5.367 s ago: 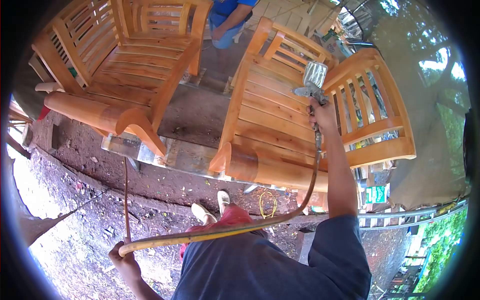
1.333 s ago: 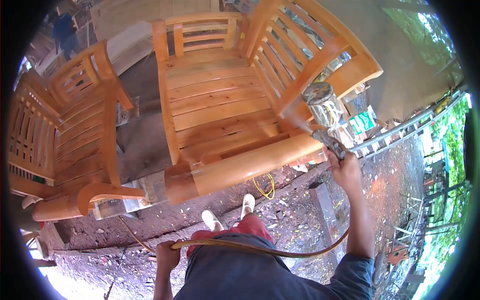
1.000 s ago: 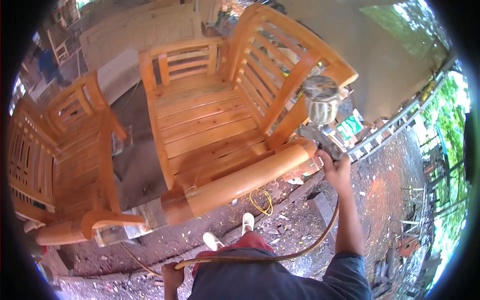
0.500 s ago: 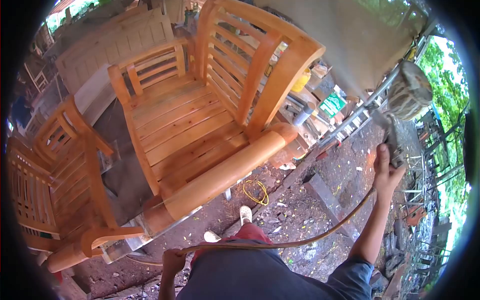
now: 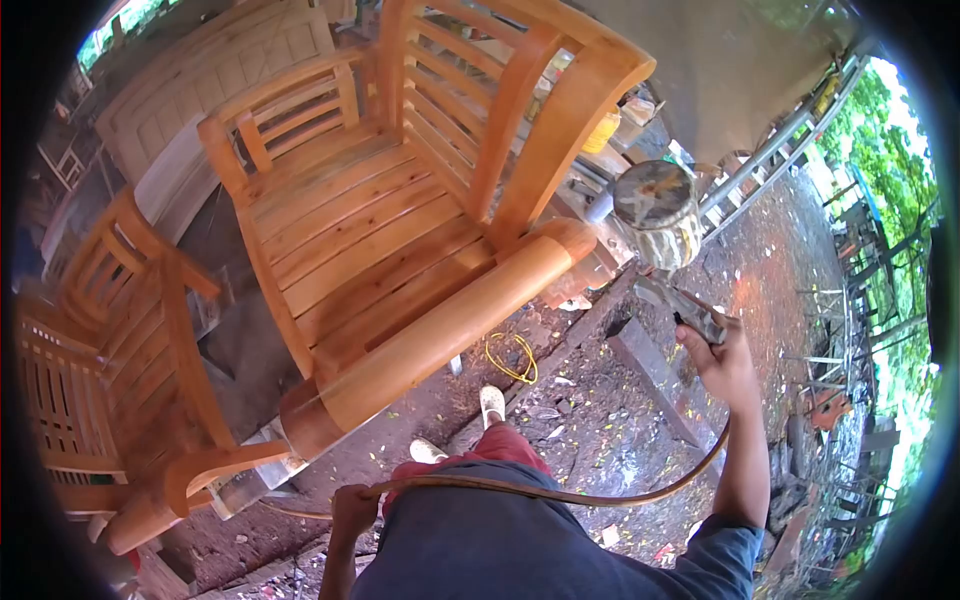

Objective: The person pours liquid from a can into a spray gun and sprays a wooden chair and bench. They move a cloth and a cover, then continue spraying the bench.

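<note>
My right hand [image 5: 722, 362] is closed on the handle of a spray gun [image 5: 685, 306], whose stained round cup [image 5: 657, 215] sits at its far end, right of the bench. A brown hose [image 5: 560, 494] runs from beneath that hand across my body. My left hand [image 5: 354, 512] grips the hose near my waist. Ahead of me stands a large orange-brown wooden bench [image 5: 375, 235] with a slatted seat, slatted back and a thick rounded armrest [image 5: 450, 345].
A second slatted wooden seat [image 5: 130, 350] stands at the left, and a pale panelled board [image 5: 220, 90] lies behind. A yellow coil [image 5: 511, 357] and a wooden beam [image 5: 660, 385] lie on the dirt ground. A metal ladder [image 5: 785, 145] is at the upper right.
My right hand has brought the spray gun left and down, closer to the bench's armrest. The mist seen earlier near the gun has thinned. My left hand still holds the hose.
</note>
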Demonstrator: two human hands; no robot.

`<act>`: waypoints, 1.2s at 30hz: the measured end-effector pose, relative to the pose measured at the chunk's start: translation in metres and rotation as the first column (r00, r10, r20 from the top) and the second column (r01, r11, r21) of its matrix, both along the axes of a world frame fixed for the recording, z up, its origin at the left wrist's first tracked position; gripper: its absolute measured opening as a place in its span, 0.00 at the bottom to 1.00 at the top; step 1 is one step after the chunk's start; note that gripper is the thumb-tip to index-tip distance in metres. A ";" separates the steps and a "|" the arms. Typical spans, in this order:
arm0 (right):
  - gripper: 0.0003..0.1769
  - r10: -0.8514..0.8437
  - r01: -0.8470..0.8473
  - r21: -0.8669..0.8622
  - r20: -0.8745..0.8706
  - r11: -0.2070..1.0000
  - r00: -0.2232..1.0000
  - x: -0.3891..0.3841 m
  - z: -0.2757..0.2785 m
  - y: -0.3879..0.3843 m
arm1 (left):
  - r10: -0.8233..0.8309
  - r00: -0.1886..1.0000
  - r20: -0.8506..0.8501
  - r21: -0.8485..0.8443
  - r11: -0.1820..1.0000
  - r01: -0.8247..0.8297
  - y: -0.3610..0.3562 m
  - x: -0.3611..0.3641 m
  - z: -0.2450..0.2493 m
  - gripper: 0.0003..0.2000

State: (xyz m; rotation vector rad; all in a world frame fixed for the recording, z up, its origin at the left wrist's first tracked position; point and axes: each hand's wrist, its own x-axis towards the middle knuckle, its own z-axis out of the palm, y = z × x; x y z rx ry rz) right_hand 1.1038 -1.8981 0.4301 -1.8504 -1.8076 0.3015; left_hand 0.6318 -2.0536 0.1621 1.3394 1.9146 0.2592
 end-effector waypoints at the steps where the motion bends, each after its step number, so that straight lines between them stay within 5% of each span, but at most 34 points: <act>1: 0.22 -0.008 0.006 0.040 0.035 0.999 0.999 0.000 0.000 0.002 | -0.015 1.000 -0.002 0.004 1.000 0.015 -0.001 -0.001 -0.003 0.17; 4: 0.22 -0.072 0.056 -0.180 -0.086 0.982 0.994 -0.017 0.026 0.014 | -0.037 0.999 -0.005 -0.006 0.999 0.037 -0.001 -0.004 -0.014 0.16; 7: 0.18 -0.064 0.048 -0.190 -0.079 0.981 0.995 -0.014 0.027 0.024 | -0.051 0.999 -0.011 -0.036 0.998 0.051 0.003 -0.005 -0.018 0.15; 10: 0.12 0.000 0.002 0.008 -0.234 1.000 0.972 0.013 0.011 0.032 | -0.060 0.996 -0.066 0.077 0.995 0.065 0.004 -0.004 -0.021 0.12; 14: 0.08 -0.112 0.213 0.204 -0.415 0.956 0.903 0.032 0.035 0.017 | 0.004 0.999 -0.041 -0.105 0.994 -0.008 0.010 -0.003 -0.012 0.10; 17: 0.07 -0.112 0.428 0.457 -0.571 0.779 0.813 0.047 0.049 0.009 | 0.045 0.998 -0.044 0.058 0.997 -0.042 0.011 -0.003 -0.021 0.11; 19: 0.14 -0.330 0.757 0.508 -0.691 0.411 0.643 0.077 0.046 0.013 | 0.012 0.999 -0.043 0.016 1.000 -0.012 0.022 0.001 -0.014 0.12; 20: 0.10 -0.334 0.742 0.434 -0.696 0.511 0.636 0.098 0.047 0.007 | 0.034 0.998 -0.048 0.000 0.999 -0.034 0.024 0.002 -0.008 0.13; 22: 0.22 -0.359 0.677 0.263 -0.688 0.687 0.631 0.140 0.050 -0.010 | -0.025 0.994 -0.102 -0.072 0.997 0.018 0.027 0.006 -0.011 0.13; 23: 0.18 -0.332 0.528 0.460 -0.441 0.714 0.834 0.156 0.036 -0.009 | -0.038 0.992 -0.122 -0.111 0.994 0.025 0.027 0.005 -0.013 0.14; 24: 0.19 -0.286 0.478 0.562 -0.398 0.675 0.872 0.163 0.032 0.001 | -0.014 0.992 -0.129 -0.128 0.992 -0.002 0.026 0.005 -0.010 0.15; 25: 0.19 -0.224 0.502 0.453 -0.538 0.737 0.813 0.044 0.087 -0.005 | -0.011 0.992 -0.128 -0.146 0.989 -0.008 0.027 0.007 -0.007 0.15; 27: 0.16 -0.123 0.432 0.519 -0.526 0.737 0.841 0.052 0.074 0.006 | -0.019 0.992 -0.128 -0.171 0.985 -0.003 0.028 0.011 -0.004 0.16; 34: 0.18 -0.344 0.599 0.283 -0.607 0.749 0.717 0.061 0.093 0.024 | -0.002 0.989 -0.148 -0.245 0.969 -0.035 0.022 0.018 -0.002 0.17; 36: 0.17 -0.141 0.449 0.430 -0.580 0.783 0.802 0.038 0.103 0.030 | 0.017 0.987 -0.162 -0.240 0.969 -0.056 0.021 0.023 -0.005 0.16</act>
